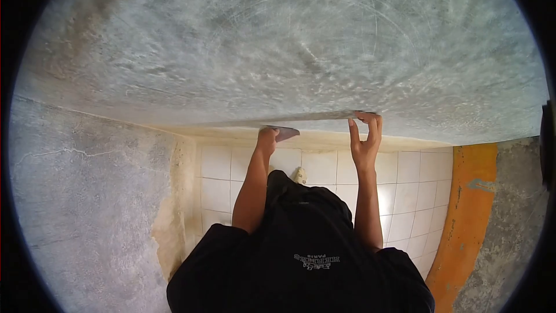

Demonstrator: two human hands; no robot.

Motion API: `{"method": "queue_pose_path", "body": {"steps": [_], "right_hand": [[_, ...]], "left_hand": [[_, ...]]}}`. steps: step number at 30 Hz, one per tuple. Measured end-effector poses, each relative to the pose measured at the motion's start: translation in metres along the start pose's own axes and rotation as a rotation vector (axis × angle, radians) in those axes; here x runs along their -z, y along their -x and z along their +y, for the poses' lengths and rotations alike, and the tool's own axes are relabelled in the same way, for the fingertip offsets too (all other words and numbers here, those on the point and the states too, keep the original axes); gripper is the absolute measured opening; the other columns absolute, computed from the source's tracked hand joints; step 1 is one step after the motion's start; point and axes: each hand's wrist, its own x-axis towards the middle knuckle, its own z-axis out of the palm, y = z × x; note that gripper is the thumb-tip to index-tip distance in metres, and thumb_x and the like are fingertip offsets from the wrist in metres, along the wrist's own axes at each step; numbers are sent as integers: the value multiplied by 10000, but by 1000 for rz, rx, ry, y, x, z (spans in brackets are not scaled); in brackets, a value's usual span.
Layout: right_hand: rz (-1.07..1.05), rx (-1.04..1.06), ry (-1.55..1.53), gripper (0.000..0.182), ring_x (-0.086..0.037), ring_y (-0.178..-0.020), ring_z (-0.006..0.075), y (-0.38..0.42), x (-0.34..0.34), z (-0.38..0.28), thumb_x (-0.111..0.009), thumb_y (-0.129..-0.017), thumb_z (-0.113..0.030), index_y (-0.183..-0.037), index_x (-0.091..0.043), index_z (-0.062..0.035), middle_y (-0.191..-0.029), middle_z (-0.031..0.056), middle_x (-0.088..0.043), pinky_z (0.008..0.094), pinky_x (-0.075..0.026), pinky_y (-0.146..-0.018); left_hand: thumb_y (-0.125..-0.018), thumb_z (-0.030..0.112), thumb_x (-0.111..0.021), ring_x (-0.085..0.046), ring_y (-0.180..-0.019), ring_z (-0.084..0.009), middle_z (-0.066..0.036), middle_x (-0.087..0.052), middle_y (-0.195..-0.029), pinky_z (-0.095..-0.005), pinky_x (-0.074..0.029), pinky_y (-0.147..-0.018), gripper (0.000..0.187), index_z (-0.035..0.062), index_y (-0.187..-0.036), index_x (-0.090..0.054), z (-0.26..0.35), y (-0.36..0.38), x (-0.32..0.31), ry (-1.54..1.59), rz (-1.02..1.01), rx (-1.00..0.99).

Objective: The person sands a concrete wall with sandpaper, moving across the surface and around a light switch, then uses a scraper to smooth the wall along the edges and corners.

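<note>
Torso in a black shirt, nearest. Beyond it, left hand grips a flat grayish piece near the gray plastered wall; right hand, thumb and fingers parted, reaches the wall, grip unclear. White tiled floor lies below.

Daylight-ish from where I stand, mod. bright, source out of view; strongest glare's on the white floor tiles, R side, nearly blown out. Grey wall gets soft, uneven light w/ a dull sheen, browner & dimmer toward upper L. Black shirt swallows most fold detail. Heavy fisheye: straight lines bow near the edges, corners go fully black (like peering thru a porthole). No obvious motion blur; fine texture's a bit soft.
</note>
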Motion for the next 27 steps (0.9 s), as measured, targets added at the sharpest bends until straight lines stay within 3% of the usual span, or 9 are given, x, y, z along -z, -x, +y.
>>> {"method": "queue_pose_path", "body": {"steps": [5, 8, 10, 14, 18, 22, 24, 27], "right_hand": [[-15, 7, -19, 172, -549, -902, 243, -4, -2, 2, -699, -843, -32, -1000, -629, -33, -941, 99, -548, 358, -458, -809], [-17, -33, -31, 161, -547, -888, 243, -3, -2, 1, -697, -845, -33, -992, -631, -30, -944, 100, -549, 353, -456, -809], [-17, -7, 3, 158, -550, -887, 243, -3, -1, -1, -695, -847, -32, -991, -630, -28, -942, 101, -553, 354, -457, -809], [-26, -2, 58, 144, -556, -887, 245, -5, -1, -6, -687, -857, -33, -988, -629, -26, -940, 102, -561, 358, -460, -808], [-10, -58, -14, 100, -583, -850, 249, 1, -12, -13, -651, -888, -37, -977, -624, -1, -926, 122, -594, 359, -474, -780], [-17, -72, -27, 93, -607, -810, 239, 3, -27, -28, -635, -896, -28, -983, -632, 7, -886, 126, -621, 347, -485, -754], [-19, -107, -32, 99, -619, -788, 227, 6, -32, -32, -629, -898, -22, -992, -638, 6, -870, 126, -633, 335, -491, -736], [-58, -95, -76, 116, -614, -741, 174, 7, -45, -43, -598, -938, -60, -1005, -638, 25, -849, 110, -640, 293, -505, -701]], "left_hand": [[-902, 69, -373, -626, -1088, -395, -333, -626, -1105, -421, -451, -1045, 391, -228, -1050, -578, -10, -11, 5, -392, 165, -50], [-901, 30, -385, -635, -1080, -375, -303, -643, -1091, -396, -481, -1003, 343, -205, -1045, -588, 20, 15, -4, 100, -195, 24], [-900, 17, -389, -640, -1067, -380, -300, -645, -1086, -407, -484, -1001, 329, -204, -1045, -584, 15, 7, 3, 156, -238, 57], [-896, -9, -397, -650, -1041, -389, -293, -649, -1077, -429, -491, -995, 302, -202, -1044, -574, -48, -45, 52, -39, 96, 23], [-896, -45, -409, -668, -996, -372, -269, -660, -1053, -415, -520, -950, 254, -180, -1021, -584, -68, -82, 94, -1, 16, 115], [-908, -29, -424, -667, -1009, -344, -262, -656, -1062, -396, -518, -946, 227, -158, -1002, -586, -55, -70, 91, -180, 12, 61], [-922, -10, -440, -664, -1021, -325, -251, -652, -1063, -391, -516, -940, 211, -150, -993, -581, -45, -61, 88, 39, 36, 66], [-933, 7, -477, -660, -1010, -294, -220, -650, -1049, -382, -514, -916, 178, -126, -996, -577, -32, -51, 76, -43, 48, 77]]}}
